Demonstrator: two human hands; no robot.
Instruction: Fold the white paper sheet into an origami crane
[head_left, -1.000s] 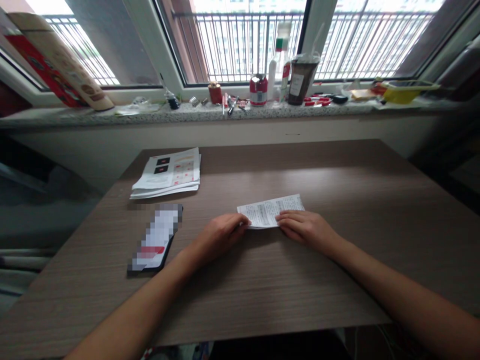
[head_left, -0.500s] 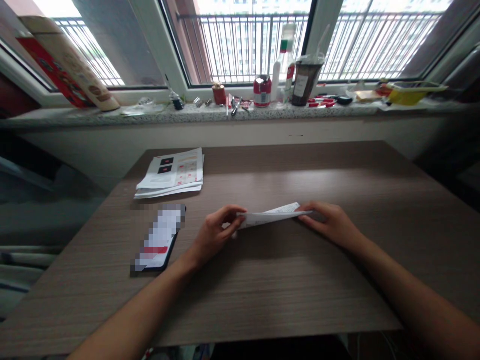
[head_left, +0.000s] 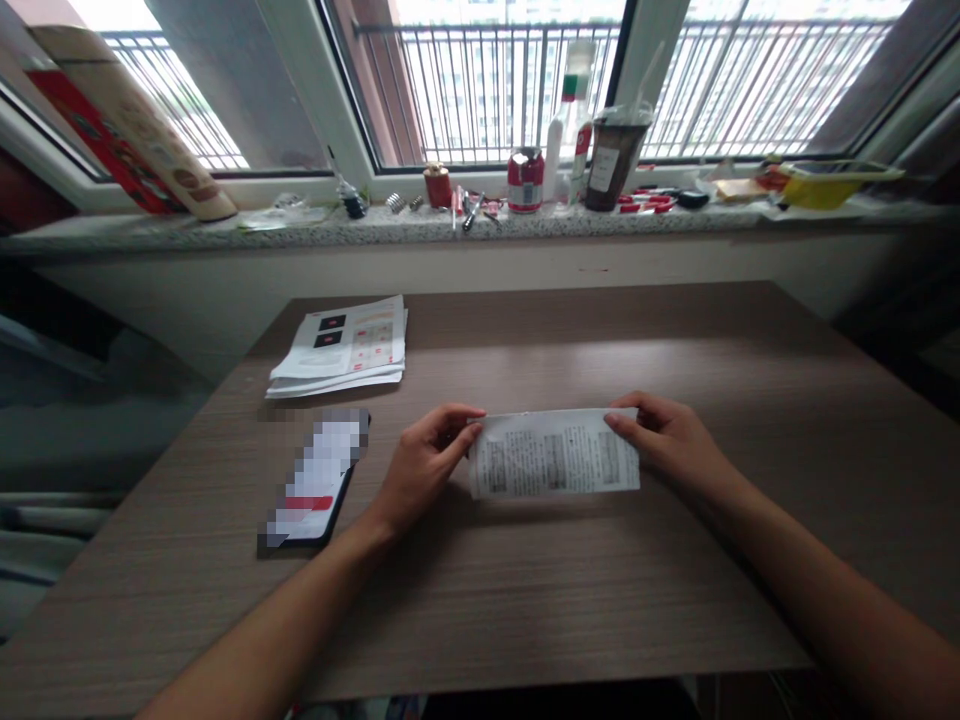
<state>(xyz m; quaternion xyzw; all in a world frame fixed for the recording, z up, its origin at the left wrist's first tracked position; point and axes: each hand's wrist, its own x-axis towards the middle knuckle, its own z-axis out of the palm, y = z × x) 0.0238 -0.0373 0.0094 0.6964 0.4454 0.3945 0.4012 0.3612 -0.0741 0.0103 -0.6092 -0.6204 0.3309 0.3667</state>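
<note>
Two hands are engaged with one printed paper point(head_left: 555, 458), which is held between them above the middle of the table point(head_left: 570, 620). Its upper left corner is pinched between the thumb and fingers of the left hand point(head_left: 431, 455); its upper right corner is gripped in the same way by the right hand point(head_left: 667, 440), with the thumb laid over the front. Compared with a second ago, when the paper is pressed flat under the fingertips, it is now raised and tipped so that a broad face is turned toward the person. Half a second ago it is seen almost edge-on; now lines of small text and grey blocks are shown across its width. The lower edge is perhaps held just clear of the wood, though this is hard to settle in the soft shadow below. For the work in hand, the change is judged to mean that the paper is being turned and regripped rather than smoothed down, with both ends kept under control. Neither the phone point(head_left: 319, 480), left of the left hand, nor the paper stack point(head_left: 337, 345) beyond it is touched, and both are left in place on the table.
</note>
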